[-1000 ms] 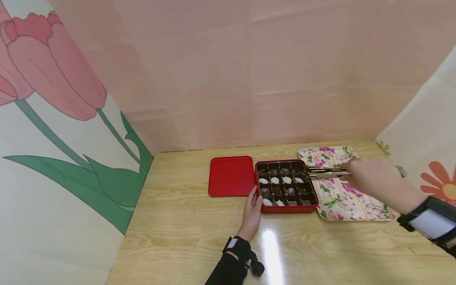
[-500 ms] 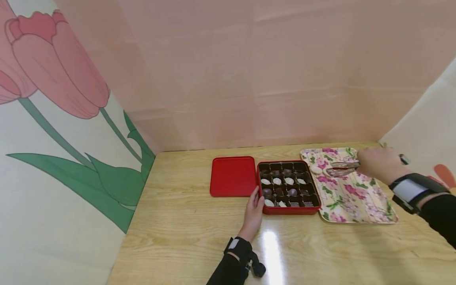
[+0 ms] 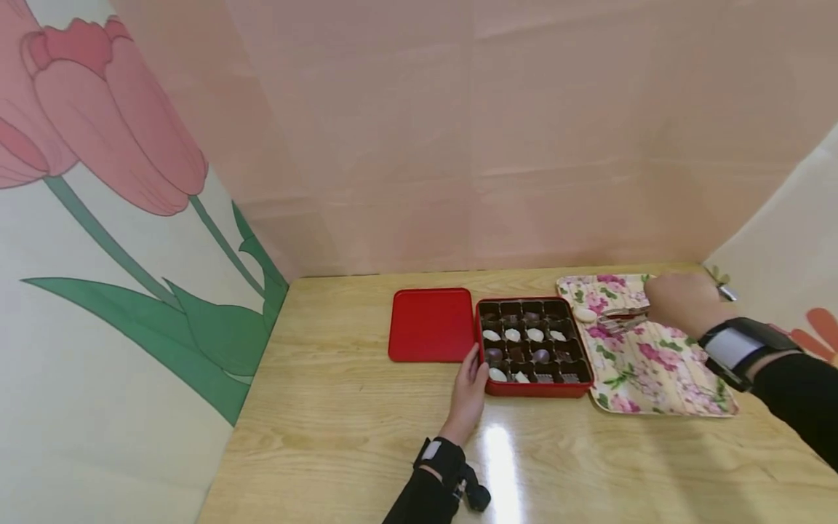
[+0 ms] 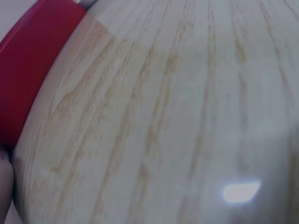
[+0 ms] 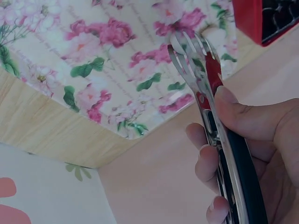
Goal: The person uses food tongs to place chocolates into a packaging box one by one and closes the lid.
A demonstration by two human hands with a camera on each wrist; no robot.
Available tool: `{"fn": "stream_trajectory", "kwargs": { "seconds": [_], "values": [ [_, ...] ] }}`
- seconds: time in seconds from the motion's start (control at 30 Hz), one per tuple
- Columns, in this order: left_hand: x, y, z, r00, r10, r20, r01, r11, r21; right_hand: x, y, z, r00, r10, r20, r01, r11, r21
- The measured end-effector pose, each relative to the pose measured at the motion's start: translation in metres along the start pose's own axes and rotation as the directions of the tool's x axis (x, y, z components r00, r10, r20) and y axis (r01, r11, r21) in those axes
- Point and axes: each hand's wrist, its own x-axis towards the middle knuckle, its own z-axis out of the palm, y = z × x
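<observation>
My left hand [image 3: 467, 397] rests against the near left corner of a red box [image 3: 537, 390], its fingers along the side wall. A dark divided insert fills the box with several dark, purple and white chocolates [image 3: 535, 335]. Over the flowered tray [image 3: 661, 393], my right hand [image 3: 684, 302] grips metal tongs [image 5: 224, 140] with fork-like ends and black handles. The tong tips lie low over the tray's far left part, apart from each other. Close beside them sits a white oval piece [image 3: 585, 314] on the tray.
A red lid [image 3: 430, 325] lies flat to the left of the box. The wooden table [image 3: 327, 407] meets a pink backdrop [image 3: 393, 182] at the back. Printed side walls [image 3: 131, 349] stand left and right.
My right hand has drawn the tongs from the box's right edge to over the tray, then slightly back left. The white oval piece now shows on the tray. My left hand stays at the box.
</observation>
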Motion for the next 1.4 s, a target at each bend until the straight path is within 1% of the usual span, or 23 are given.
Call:
{"fn": "stream_trajectory", "kwargs": {
  "seconds": [0.13, 0.23, 0.37, 0.43, 0.5, 0.6, 0.7, 0.8, 0.97, 1.07, 1.2, 1.3, 1.4],
  "values": [
    [-0.002, -0.001, 0.001, 1.000, -0.001, 0.014, 0.001, 1.000, 0.001, -0.017, -0.007, -0.006, 1.000, 0.014, 0.023, -0.015, 1.000, 0.021],
    [-0.002, -0.001, 0.000, 1.000, 0.004, 0.019, -0.004, 1.000, 0.007, -0.035, -0.018, -0.016, 0.999, 0.011, 0.038, -0.012, 1.000, 0.025],
    [-0.002, -0.001, -0.001, 0.999, 0.017, 0.027, -0.017, 1.000, 0.011, -0.061, -0.039, -0.031, 0.999, -0.014, 0.033, 0.015, 1.000, -0.020],
    [-0.002, -0.002, -0.002, 0.999, 0.025, 0.032, -0.026, 1.000, 0.008, -0.072, -0.051, -0.039, 0.999, -0.038, 0.008, 0.039, 0.998, -0.056],
    [-0.002, -0.002, -0.002, 0.999, 0.032, 0.038, -0.032, 0.999, 0.008, -0.079, -0.063, -0.047, 0.998, -0.063, -0.006, 0.062, 0.994, -0.086],
    [-0.002, -0.002, -0.003, 0.999, 0.038, 0.039, -0.038, 0.999, 0.011, -0.086, -0.081, -0.060, 0.997, -0.077, 0.005, 0.077, 0.994, -0.083],
    [-0.001, -0.003, -0.003, 0.998, 0.044, 0.034, -0.044, 0.999, 0.011, -0.088, -0.099, -0.069, 0.996, -0.092, 0.006, 0.092, 0.995, -0.041],
    [0.000, -0.004, -0.003, 0.999, 0.047, 0.022, -0.048, 0.999, 0.008, -0.085, -0.115, -0.071, 0.990, -0.140, -0.032, 0.139, 0.990, -0.011],
    [0.000, -0.004, 0.000, 0.999, 0.035, 0.015, -0.035, 0.999, 0.005, -0.075, -0.136, -0.067, 0.968, -0.222, -0.117, 0.218, 0.975, -0.040],
    [0.000, -0.005, 0.001, 1.000, 0.026, 0.013, -0.026, 1.000, 0.000, -0.068, -0.143, -0.066, 0.957, -0.247, -0.154, 0.237, 0.968, -0.079],
    [0.000, -0.005, 0.000, 1.000, 0.021, 0.012, -0.021, 1.000, 0.001, -0.061, -0.148, -0.068, 0.952, -0.260, -0.161, 0.243, 0.963, -0.115],
    [0.000, -0.004, -0.001, 1.000, 0.019, 0.016, -0.019, 1.000, -0.004, -0.059, -0.150, -0.071, 0.947, -0.271, -0.169, 0.254, 0.960, -0.118],
    [0.000, -0.005, -0.002, 1.000, 0.020, 0.023, -0.020, 1.000, -0.013, -0.057, -0.153, -0.072, 0.937, -0.294, -0.189, 0.273, 0.953, -0.129]
  ]
}}
